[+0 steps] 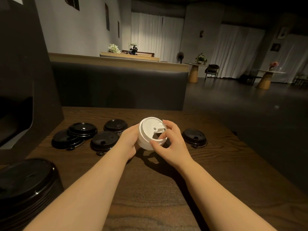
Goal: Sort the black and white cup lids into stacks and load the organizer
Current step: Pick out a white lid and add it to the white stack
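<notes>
Right in the middle of the view, a stack of round white plastic cup lids (150, 133) is held up a little above the dark brown wooden table (166, 189). The stack is tilted, so its top lid faces the camera. The left hand (128, 139) wraps around the stack at its 9 o'clock side, with the palm against the lids. The right hand (171, 142) is at the 3 o'clock side. Its thumb and fingers are curled and pinch the rim of the top lid.

Loose round black plastic cup lids lie flat on the table around the hands. One single black lid (194, 137) lies at 3 o'clock from the white stack, past the right hand. One black lid (116, 125) lies at 9 o'clock, just beside the left hand. Another black lid (104, 141) lies a bit nearer, at about 8 o'clock. Farther out at 9 o'clock, two more black lids overlap: one lid (83, 130) rests partly on top of the other lid (65, 140).

Way down at 7 o'clock, near the table's close edge, stands a tall stack of black lids (26, 185).

At 10 o'clock, a big dark boxy organizer (25, 72) stands at the table's left side. Behind the table, at 12 o'clock, is a long dark padded bench back (120, 85).
</notes>
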Motion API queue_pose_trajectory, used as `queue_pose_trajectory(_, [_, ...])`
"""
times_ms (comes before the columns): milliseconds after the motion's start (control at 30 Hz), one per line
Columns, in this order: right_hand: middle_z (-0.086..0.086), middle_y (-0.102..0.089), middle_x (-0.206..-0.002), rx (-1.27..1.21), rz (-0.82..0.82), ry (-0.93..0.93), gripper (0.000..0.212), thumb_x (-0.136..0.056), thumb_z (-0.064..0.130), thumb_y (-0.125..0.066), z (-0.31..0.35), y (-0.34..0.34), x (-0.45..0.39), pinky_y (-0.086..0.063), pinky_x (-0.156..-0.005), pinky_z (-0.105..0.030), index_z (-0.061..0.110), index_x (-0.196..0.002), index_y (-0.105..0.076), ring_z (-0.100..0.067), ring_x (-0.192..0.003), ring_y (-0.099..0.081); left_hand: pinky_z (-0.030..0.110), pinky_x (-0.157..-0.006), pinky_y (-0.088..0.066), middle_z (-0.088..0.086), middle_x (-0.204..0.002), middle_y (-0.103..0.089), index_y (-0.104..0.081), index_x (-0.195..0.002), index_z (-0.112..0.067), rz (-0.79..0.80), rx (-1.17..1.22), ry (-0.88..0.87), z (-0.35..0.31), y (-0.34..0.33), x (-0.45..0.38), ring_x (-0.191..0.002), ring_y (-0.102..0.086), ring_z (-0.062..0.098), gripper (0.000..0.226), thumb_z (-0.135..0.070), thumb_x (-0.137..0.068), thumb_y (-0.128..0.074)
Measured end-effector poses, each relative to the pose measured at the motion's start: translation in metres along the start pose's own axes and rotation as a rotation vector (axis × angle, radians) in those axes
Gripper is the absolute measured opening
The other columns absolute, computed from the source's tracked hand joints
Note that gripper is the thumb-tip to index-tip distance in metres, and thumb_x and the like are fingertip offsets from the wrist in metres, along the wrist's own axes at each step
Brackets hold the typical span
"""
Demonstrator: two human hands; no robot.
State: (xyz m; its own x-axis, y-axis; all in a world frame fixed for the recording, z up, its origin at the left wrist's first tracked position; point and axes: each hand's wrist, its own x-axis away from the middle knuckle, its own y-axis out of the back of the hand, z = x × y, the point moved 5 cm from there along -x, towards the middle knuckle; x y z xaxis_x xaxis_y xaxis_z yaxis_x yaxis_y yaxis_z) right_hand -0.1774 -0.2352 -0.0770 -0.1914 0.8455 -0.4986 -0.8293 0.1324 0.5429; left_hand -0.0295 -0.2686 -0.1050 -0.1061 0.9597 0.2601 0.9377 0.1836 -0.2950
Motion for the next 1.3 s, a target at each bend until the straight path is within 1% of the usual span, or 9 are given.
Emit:
queue_pose_trajectory(100, [0.013, -0.033, -0.141, 0.064, 0.037, 0.028, 0.021, -0.079, 0.025, -0.073, 0.001, -0.004, -0.001, -0.023, -0.084, 0.006, 0.010, -0.084, -0.059, 0.011, -0.123, -0.022, 0.043, -0.090, -0.053, 0.013, -0.111, -0.069, -0.065, -0.116, -0.013, 0.011, 0.161, 0.065, 0.001, 0.000, 0.003, -0.104, -0.064, 0.029, 0.030, -0.033, -0.096, -0.054])
queue_pose_trajectory(300, [0.011, -0.033, -0.144, 0.132, 0.027, 0.030, 0.022, -0.080, 0.026, -0.074, 0.000, -0.007, -0.001, -0.025, -0.080, 0.008, 0.015, -0.088, -0.056, 0.014, -0.118, -0.020, 0.043, -0.077, -0.054, 0.018, -0.117, -0.065, -0.059, -0.124, -0.010, 0.100, 0.382, 0.131, 0.003, -0.005, 0.005, -0.105, -0.063, 0.032, 0.033, -0.027, -0.100, -0.046])
queue_pose_trajectory(400, [0.011, -0.032, -0.141, 0.135, 0.008, 0.018, 0.026, -0.080, 0.027, -0.074, 0.002, -0.006, -0.002, -0.027, -0.077, 0.009, 0.017, -0.096, -0.056, 0.014, -0.112, -0.023, 0.047, -0.083, -0.054, 0.020, -0.119, -0.064, -0.056, -0.127, -0.009, 0.133, 0.440, 0.143, 0.004, -0.007, 0.005, -0.107, -0.063, 0.034, 0.035, -0.029, -0.101, -0.043])
queue_pose_trajectory(600, [0.008, -0.032, -0.142, 0.114, 0.008, 0.002, 0.046, -0.079, 0.026, -0.075, 0.002, -0.004, -0.003, -0.025, -0.080, 0.009, 0.019, -0.117, -0.049, 0.010, -0.115, -0.025, 0.040, -0.066, -0.054, 0.017, -0.114, -0.066, -0.058, -0.121, -0.011, 0.137, 0.435, 0.121, 0.003, -0.013, 0.010, -0.098, -0.065, 0.030, 0.030, -0.027, -0.102, -0.041])
queue_pose_trajectory(833, [0.009, -0.027, -0.149, 0.091, 0.075, -0.013, 0.066, -0.082, 0.026, -0.072, 0.001, -0.007, -0.003, -0.020, -0.085, 0.008, 0.023, -0.138, -0.038, 0.000, -0.132, -0.027, 0.036, -0.059, -0.054, 0.014, -0.116, -0.066, -0.058, -0.127, -0.010, 0.110, 0.377, 0.111, 0.002, -0.009, 0.015, -0.098, -0.065, 0.027, 0.035, -0.028, -0.101, -0.042])
queue_pose_trajectory(933, [0.010, -0.028, -0.149, 0.083, 0.101, -0.010, 0.069, -0.082, 0.025, -0.071, 0.002, -0.007, -0.002, -0.020, -0.085, 0.008, 0.024, -0.141, -0.035, 0.005, -0.127, -0.026, 0.036, -0.061, -0.054, 0.014, -0.117, -0.066, -0.058, -0.127, -0.010, 0.097, 0.362, 0.103, 0.001, -0.008, 0.015, -0.100, -0.065, 0.027, 0.035, -0.027, -0.101, -0.043])
queue_pose_trajectory(1067, [0.010, -0.031, -0.146, 0.055, 0.126, -0.037, 0.075, -0.083, 0.023, -0.071, 0.004, -0.004, -0.001, -0.027, -0.089, 0.004, 0.025, -0.144, -0.027, 0.008, -0.119, -0.027, 0.036, -0.059, -0.056, 0.013, -0.121, -0.065, -0.058, -0.129, -0.011, 0.080, 0.345, 0.114, 0.003, -0.008, 0.015, -0.102, -0.064, 0.027, 0.035, -0.027, -0.101, -0.043])
queue_pose_trajectory(1200, [0.010, -0.023, -0.152, 0.016, 0.157, -0.076, 0.088, -0.083, 0.022, -0.070, 0.005, -0.004, -0.001, -0.020, -0.097, -0.008, 0.024, -0.150, -0.013, -0.004, -0.136, -0.026, 0.035, -0.053, -0.057, 0.014, -0.123, -0.064, -0.055, -0.131, -0.012, 0.069, 0.387, 0.145, 0.005, -0.007, 0.014, -0.100, -0.064, 0.027, 0.037, -0.028, -0.102, -0.042])
queue_pose_trajectory(1300, [0.009, -0.029, -0.150, 0.039, 0.172, -0.081, 0.089, -0.084, 0.022, -0.069, 0.004, -0.005, 0.001, -0.025, -0.103, -0.019, 0.027, -0.151, -0.010, -0.007, -0.138, -0.028, 0.041, -0.071, -0.055, 0.012, -0.125, -0.064, -0.054, -0.132, -0.014, 0.131, 0.353, 0.090, 0.002, -0.009, 0.015, -0.107, -0.063, 0.028, 0.046, -0.043, -0.100, -0.038])
